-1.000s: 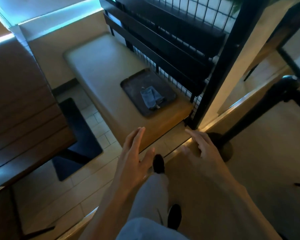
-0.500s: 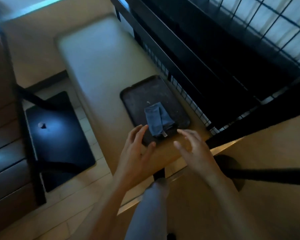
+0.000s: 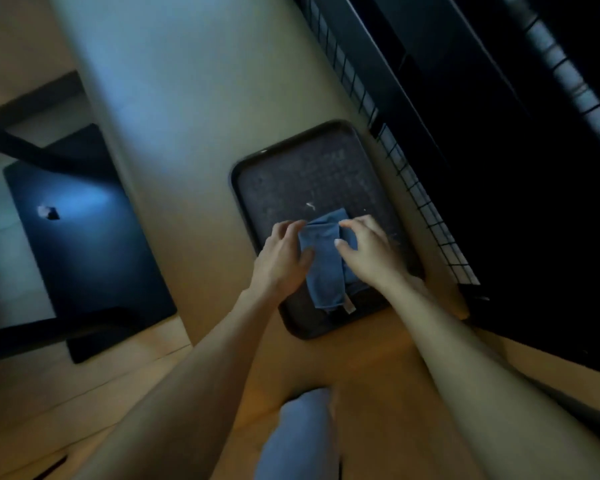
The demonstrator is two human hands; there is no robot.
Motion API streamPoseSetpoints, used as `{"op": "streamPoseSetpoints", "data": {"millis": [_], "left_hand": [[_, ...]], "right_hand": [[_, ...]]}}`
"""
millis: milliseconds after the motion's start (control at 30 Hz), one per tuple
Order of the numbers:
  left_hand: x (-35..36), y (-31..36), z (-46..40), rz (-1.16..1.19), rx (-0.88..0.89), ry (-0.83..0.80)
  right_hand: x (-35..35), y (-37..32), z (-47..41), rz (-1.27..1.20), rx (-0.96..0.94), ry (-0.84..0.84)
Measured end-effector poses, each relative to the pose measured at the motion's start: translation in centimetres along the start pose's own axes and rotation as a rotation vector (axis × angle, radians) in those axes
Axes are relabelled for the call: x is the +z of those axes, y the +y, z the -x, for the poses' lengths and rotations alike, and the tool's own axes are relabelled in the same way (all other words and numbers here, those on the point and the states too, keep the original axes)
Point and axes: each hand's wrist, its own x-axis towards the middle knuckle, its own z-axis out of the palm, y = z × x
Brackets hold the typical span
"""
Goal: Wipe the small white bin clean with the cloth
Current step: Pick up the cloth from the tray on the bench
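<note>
A folded blue-grey cloth [image 3: 326, 268] lies on a dark rectangular tray [image 3: 309, 181] that sits near the front end of a long pale bench. My left hand [image 3: 281, 261] touches the cloth's left edge, thumb on the fabric. On the cloth's right side rests my right hand [image 3: 364, 251], fingers curled over the top edge. Both hands are on the cloth, which still lies flat on the tray. No small white bin is in view.
A black wire-grid partition with dark slats [image 3: 430, 209] runs along the bench's right side, close to the tray. A dark table top [image 3: 84, 244] stands to the left over a tiled floor. My grey trouser leg [image 3: 298, 434] is at the bottom.
Both hands have moved forward from above the floor to the tray and come down onto the cloth. The camera has moved closer to the bench.
</note>
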Motion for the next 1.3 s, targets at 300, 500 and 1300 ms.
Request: {"op": "streamPoseSetpoints", "data": {"millis": [300, 500, 1300], "left_hand": [[3.6, -1.2, -5.9, -0.134, 0.009, -0.078], [4.1, -0.9, -5.9, -0.097, -0.009, -0.043], [1.8, 4.3, 11.4, 0.029, 0.093, 0.129]], "right_hand": [[4.1, 2.2, -7.0, 0.463, -0.112, -0.091], [4.4, 2.6, -6.8, 0.528, -0.227, 0.071], [-1.5, 2.2, 9.5, 0.019, -0.298, 0.024]]}}
